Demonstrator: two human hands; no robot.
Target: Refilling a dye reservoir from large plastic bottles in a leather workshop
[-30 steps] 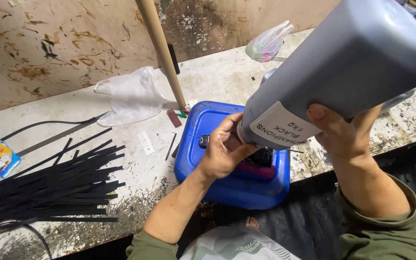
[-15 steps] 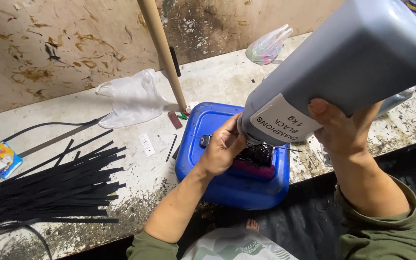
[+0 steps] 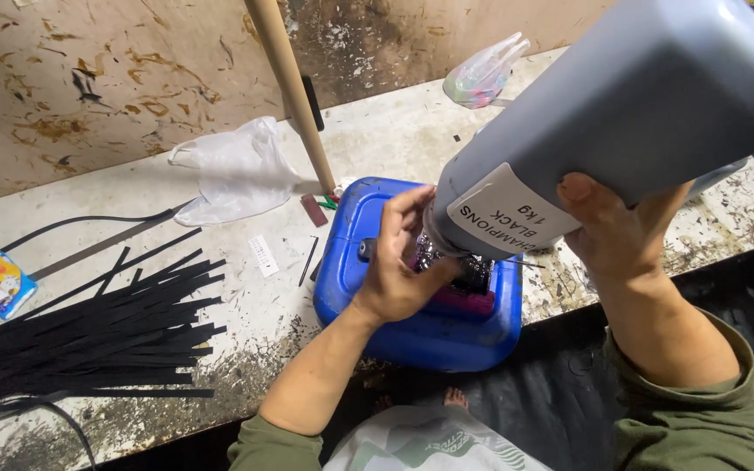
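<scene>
Tipping steeply, mouth downward, a large grey jug [image 3: 630, 105] with a white label hangs directly over the blue canister [image 3: 421, 305], which lies flat at the near edge of the bench [image 3: 377, 139]. The right hand [image 3: 617, 231] is clasped under the jug's body just beside the label, fingers wrapped around the lower wall and taking the load. The left hand [image 3: 399, 266] is closed around the jug's neck, right above the canister's opening, where a dark funnel-like fitting [image 3: 464, 275] on a magenta piece sits; the spout itself is hidden by the fingers.

Judgement on handling: the jug looks bulky and likely heavy, with smooth, stiff plastic walls that could slip; the neck and the underside of the body appear the soundest holds, one hand steering, the other bearing weight.

Left of the canister, a spread of black strips [image 3: 89, 336] lies on the bench, with a small colourful packet [image 3: 2, 283] beyond them. Behind the canister, a wooden pole [image 3: 290, 87] stands near a crumpled white plastic bag [image 3: 233, 170]; further right, a clear bag [image 3: 486, 74] with coloured contents.
</scene>
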